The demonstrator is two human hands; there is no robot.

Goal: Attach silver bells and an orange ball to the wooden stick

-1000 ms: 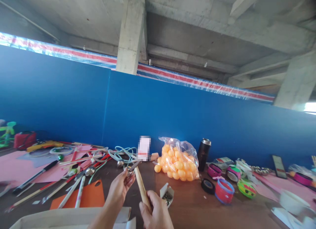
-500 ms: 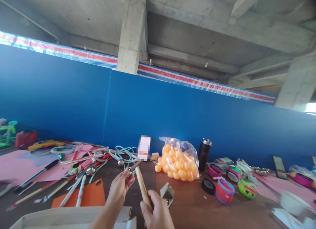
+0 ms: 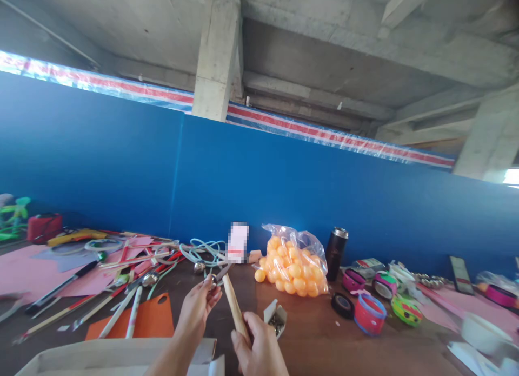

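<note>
Between the fingertips of my left hand is a shiny silver ball. My right hand is wrapped round a pale wooden stick, which slants up and left so that its top end is close to the ball. A grey blade-like piece shows just behind the ball and the stick's tip; whether it joins either one cannot be made out. Right of the stick stands a small open box with small metal pieces inside.
A clear bag of orange balls and a black bottle stand behind. Sticks, cords and an orange sheet lie left. A black tape roll and a red-blue ring lie right. A pale box is at the front edge.
</note>
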